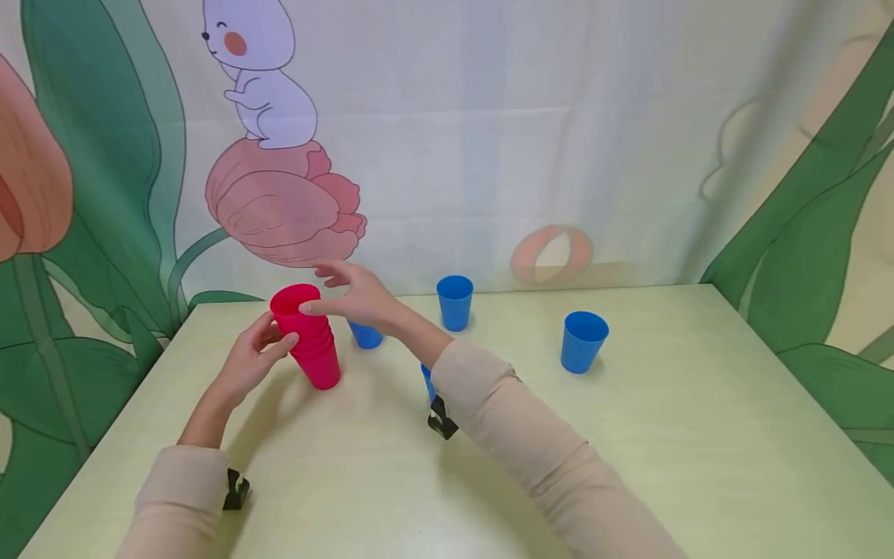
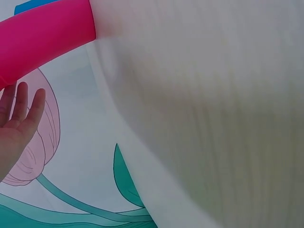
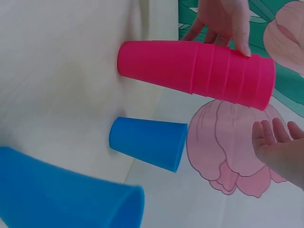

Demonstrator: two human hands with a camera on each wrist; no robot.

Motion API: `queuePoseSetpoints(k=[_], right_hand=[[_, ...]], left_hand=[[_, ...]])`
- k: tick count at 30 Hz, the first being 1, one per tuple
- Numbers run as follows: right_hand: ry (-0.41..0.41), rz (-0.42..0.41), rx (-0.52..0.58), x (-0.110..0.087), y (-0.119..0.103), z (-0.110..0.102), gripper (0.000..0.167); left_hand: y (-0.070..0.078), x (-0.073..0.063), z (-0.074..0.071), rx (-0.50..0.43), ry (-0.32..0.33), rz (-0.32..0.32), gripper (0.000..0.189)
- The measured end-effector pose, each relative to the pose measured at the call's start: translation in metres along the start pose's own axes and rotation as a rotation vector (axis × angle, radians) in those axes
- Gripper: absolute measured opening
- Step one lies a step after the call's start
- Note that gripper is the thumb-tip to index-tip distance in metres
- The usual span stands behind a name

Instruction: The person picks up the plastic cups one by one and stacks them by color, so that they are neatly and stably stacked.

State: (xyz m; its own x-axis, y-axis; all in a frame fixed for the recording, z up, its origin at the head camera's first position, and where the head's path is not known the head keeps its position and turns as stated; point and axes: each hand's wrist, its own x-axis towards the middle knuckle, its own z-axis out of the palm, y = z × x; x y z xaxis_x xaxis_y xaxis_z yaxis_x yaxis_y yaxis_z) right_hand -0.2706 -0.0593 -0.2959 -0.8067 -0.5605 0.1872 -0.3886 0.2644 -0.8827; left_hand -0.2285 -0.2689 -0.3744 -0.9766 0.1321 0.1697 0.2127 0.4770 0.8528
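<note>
A stack of several nested red cups [image 1: 323,368] stands on the left part of the table, mouths up. My left hand [image 1: 246,363] holds the stack from the left side, its thumb [image 3: 242,35] on the near face and the other fingers behind. Beside the stack's upper rim is my right hand [image 1: 363,299], fingers extended and holding nothing. In the right wrist view, a gap shows between the right fingers [image 3: 280,132] and the stack. A blue cup [image 1: 366,335] stands behind the right hand, partly hidden by it.
Farther right stand a blue cup [image 1: 455,304] near the back edge and another blue cup [image 1: 583,343]. One more blue cup [image 1: 427,380] is mostly hidden by the right sleeve [image 1: 531,427]. A printed curtain [image 1: 447,155] hangs behind the pale table [image 1: 363,481].
</note>
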Motion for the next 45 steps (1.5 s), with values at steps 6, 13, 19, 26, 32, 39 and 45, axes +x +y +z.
queuePoseSetpoints(k=[6,13,19,26,32,39,45], right_hand=[[0.025,0.047,-0.021,-0.014,-0.008,-0.016,0.065],[0.033,0.124,-0.015,-0.035,-0.007,-0.036,0.062],[0.021,0.095,0.000,-0.057,-0.001,-0.053,0.057],[0.040,0.040,-0.019,-0.081,0.002,-0.072,0.054],[0.060,0.005,-0.026,-0.104,0.008,-0.089,0.053],[0.090,-0.003,-0.011,-0.129,0.021,-0.107,0.051],[0.117,-0.018,-0.044,-0.147,0.031,-0.118,0.047]], left_hand=[[0.002,0.000,-0.001,-0.007,0.010,0.006,0.063],[0.007,-0.006,0.001,0.049,0.048,0.019,0.073],[0.015,-0.020,0.000,0.147,0.094,0.063,0.077],[0.031,-0.033,0.008,0.219,0.252,0.117,0.072],[0.045,-0.038,0.016,0.216,0.371,0.117,0.064],[0.065,-0.043,0.033,0.168,0.379,0.163,0.057],[0.078,-0.043,0.053,0.143,0.302,0.212,0.058]])
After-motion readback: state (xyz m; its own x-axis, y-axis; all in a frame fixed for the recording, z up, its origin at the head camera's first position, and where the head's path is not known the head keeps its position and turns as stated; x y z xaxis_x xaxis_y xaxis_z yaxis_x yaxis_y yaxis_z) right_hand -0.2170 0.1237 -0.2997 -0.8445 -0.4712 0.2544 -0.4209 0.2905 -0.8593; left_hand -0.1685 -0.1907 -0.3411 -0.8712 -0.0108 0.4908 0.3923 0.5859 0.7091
